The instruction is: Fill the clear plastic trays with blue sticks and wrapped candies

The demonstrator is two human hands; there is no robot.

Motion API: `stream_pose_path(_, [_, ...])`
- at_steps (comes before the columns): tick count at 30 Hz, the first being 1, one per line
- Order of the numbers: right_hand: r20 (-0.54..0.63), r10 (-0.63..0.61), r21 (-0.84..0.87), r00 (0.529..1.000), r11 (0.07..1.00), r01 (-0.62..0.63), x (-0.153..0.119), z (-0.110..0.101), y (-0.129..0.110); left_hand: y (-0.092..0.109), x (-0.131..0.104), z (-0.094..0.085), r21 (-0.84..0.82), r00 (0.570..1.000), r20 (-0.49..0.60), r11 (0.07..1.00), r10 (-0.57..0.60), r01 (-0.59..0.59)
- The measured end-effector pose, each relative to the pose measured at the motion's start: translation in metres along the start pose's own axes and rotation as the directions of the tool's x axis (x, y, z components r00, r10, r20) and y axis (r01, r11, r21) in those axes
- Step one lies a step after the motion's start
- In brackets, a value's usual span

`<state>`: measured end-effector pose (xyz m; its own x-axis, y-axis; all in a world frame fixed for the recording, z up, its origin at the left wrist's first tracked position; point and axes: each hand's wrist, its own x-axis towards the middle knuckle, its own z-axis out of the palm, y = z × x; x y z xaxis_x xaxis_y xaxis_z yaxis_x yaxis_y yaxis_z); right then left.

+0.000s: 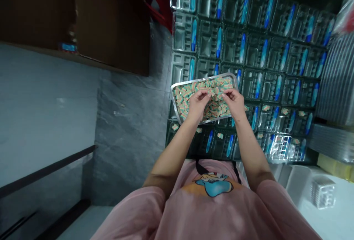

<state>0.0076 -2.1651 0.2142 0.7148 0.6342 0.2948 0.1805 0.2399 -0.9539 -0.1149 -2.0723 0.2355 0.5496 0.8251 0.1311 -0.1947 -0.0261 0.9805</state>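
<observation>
A metal tray filled with small orange-and-green striped pieces rests on top of rows of clear plastic blister trays. Over the heap, my left hand is closed, thumb and forefinger pinching one small striped piece. Just to its right, my right hand is also closed in a pinch above the pieces; a striped piece appears at its fingertips, partly hidden. Most blister trays hold a blue pen-shaped item. Several in the nearer rows also carry striped pieces.
Stacked clear plastic trays stand along the right edge. A large brown cardboard box is at upper left, beside a red bag or cloth. Grey tiled floor lies left of the table. A clear plastic piece sits at lower right.
</observation>
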Motion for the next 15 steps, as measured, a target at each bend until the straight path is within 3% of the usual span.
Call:
stream_pose_path(5, [0.003, -0.016, 0.040, 1.000, 0.999, 0.016, 0.002, -0.010, 0.001, -0.004, -0.005, 0.008, -0.066, 0.996, -0.037, 0.995, -0.080, 0.077])
stream_pose_path(11, [0.129, 0.032, 0.168, 0.991, 0.984, -0.054, -0.001, -0.011, -0.002, -0.002, -0.016, 0.022, -0.049, 0.996, -0.088, 0.999, -0.026, 0.022])
stream_pose_path(15, [0.128, 0.012, 0.150, 0.992, 0.988, -0.032, -0.006, -0.009, -0.004, -0.005, -0.023, 0.029, -0.020, 0.994, -0.105, 1.000, 0.009, -0.012])
